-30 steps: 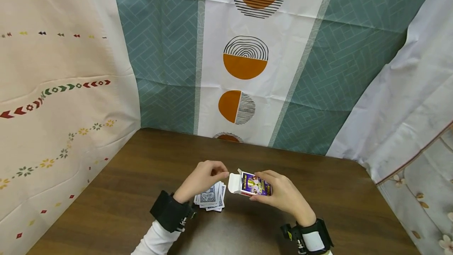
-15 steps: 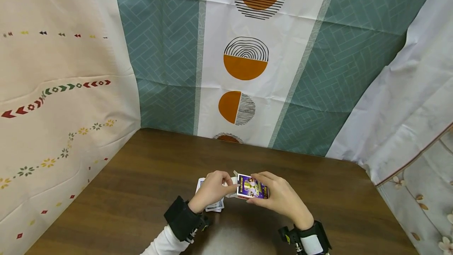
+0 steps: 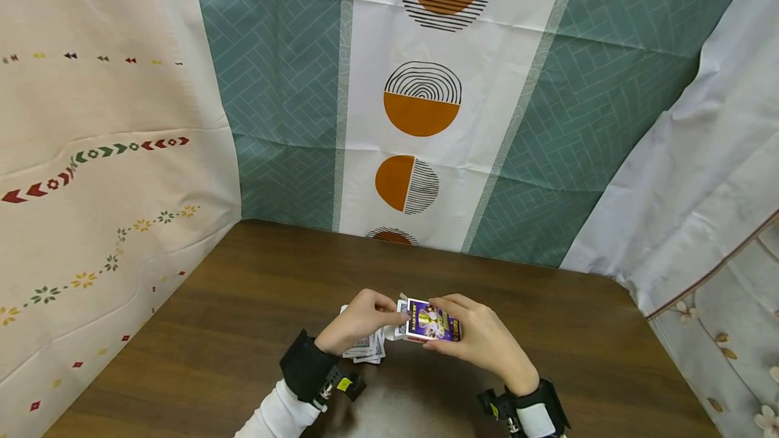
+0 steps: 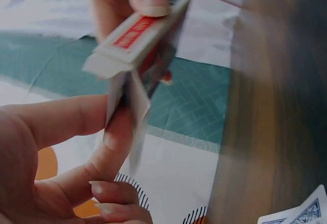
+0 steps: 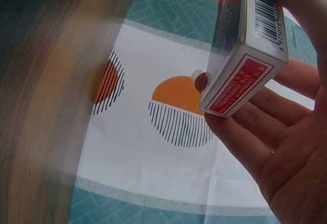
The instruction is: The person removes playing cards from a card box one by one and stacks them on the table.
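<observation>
My right hand (image 3: 483, 336) grips a purple-and-white playing-card box (image 3: 435, 322) by its sides, above the table. In the right wrist view the box (image 5: 250, 50) shows a barcode and a red panel, its closed end towards the palm. The box's opened end faces left. There the thumb and forefinger of my left hand (image 3: 356, 323) pinch playing cards (image 3: 402, 308) that poke out of the mouth. How many cards they hold is hidden. Beneath the left hand lies a loose pile of blue-backed cards (image 3: 370, 351), partly covered by it.
A brown wooden table (image 3: 243, 330) carries the pile. Behind it hangs a green-and-white patterned cloth (image 3: 292, 174), with a cream cloth (image 3: 122, 235) at the left and a white one (image 3: 663, 208) at the right.
My left hand has moved right from above the pile to the box's mouth and pinches cards there. Blue-backed cards now show out of the box, which has shifted slightly left.
</observation>
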`<action>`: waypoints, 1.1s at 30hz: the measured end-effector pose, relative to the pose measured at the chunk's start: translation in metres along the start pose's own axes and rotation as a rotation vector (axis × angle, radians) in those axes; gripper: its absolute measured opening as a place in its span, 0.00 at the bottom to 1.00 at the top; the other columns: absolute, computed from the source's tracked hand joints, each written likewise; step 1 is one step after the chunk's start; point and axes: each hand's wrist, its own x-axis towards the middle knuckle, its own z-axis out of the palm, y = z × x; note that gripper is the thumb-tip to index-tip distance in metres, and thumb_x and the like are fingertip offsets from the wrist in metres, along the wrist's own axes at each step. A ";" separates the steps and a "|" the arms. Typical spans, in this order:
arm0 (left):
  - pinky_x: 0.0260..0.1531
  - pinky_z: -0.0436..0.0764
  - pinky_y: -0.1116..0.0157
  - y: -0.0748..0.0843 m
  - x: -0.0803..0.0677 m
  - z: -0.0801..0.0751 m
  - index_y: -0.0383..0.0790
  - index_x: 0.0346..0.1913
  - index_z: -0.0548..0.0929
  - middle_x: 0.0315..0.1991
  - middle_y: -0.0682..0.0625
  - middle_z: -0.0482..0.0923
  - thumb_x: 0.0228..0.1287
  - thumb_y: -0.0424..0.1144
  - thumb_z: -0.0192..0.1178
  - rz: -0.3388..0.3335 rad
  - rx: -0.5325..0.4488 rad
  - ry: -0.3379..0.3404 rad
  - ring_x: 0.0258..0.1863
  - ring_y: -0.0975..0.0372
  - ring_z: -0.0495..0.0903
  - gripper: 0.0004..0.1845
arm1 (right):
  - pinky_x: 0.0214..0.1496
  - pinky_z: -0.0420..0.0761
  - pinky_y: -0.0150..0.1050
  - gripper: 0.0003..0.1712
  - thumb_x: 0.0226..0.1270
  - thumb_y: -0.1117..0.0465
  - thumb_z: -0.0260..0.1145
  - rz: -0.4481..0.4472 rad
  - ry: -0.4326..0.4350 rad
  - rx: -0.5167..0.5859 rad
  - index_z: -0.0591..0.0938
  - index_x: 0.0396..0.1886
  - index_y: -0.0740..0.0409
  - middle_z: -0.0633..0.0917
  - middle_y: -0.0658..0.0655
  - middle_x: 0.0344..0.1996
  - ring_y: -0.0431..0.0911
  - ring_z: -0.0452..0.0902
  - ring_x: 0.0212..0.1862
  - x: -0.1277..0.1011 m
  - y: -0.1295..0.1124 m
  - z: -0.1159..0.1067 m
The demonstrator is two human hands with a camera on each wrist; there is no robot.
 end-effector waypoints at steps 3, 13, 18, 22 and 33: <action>0.29 0.65 0.67 -0.001 0.000 -0.010 0.28 0.36 0.85 0.26 0.52 0.72 0.63 0.38 0.63 0.002 -0.038 -0.036 0.29 0.61 0.67 0.12 | 0.37 0.78 0.29 0.35 0.48 0.41 0.76 0.010 -0.005 0.000 0.82 0.53 0.56 0.84 0.51 0.46 0.38 0.78 0.38 0.000 0.001 0.000; 0.30 0.66 0.66 -0.003 -0.006 -0.040 0.28 0.33 0.78 0.24 0.52 0.66 0.68 0.35 0.56 0.028 0.023 -0.057 0.28 0.61 0.68 0.11 | 0.36 0.77 0.29 0.35 0.48 0.41 0.76 0.024 -0.002 -0.008 0.83 0.52 0.56 0.84 0.52 0.46 0.38 0.78 0.38 0.000 0.003 0.002; 0.27 0.73 0.71 -0.007 -0.008 -0.054 0.24 0.43 0.76 0.29 0.49 0.78 0.71 0.32 0.52 0.005 -0.070 -0.097 0.26 0.63 0.80 0.10 | 0.36 0.77 0.29 0.35 0.48 0.40 0.76 0.028 0.001 -0.013 0.83 0.52 0.56 0.84 0.51 0.46 0.38 0.78 0.37 0.000 0.005 0.002; 0.27 0.74 0.73 -0.014 -0.005 -0.064 0.21 0.52 0.74 0.32 0.48 0.78 0.72 0.30 0.49 -0.007 -0.123 -0.083 0.26 0.64 0.78 0.14 | 0.35 0.77 0.28 0.35 0.48 0.39 0.75 0.042 -0.002 -0.011 0.83 0.52 0.56 0.84 0.51 0.46 0.38 0.77 0.37 -0.001 0.006 0.002; 0.23 0.69 0.70 -0.055 0.007 -0.076 0.28 0.53 0.81 0.31 0.49 0.80 0.67 0.28 0.56 -0.145 0.010 0.136 0.23 0.63 0.70 0.14 | 0.34 0.76 0.28 0.35 0.48 0.39 0.75 0.044 -0.006 -0.010 0.83 0.52 0.56 0.84 0.51 0.45 0.37 0.76 0.36 0.000 0.008 0.002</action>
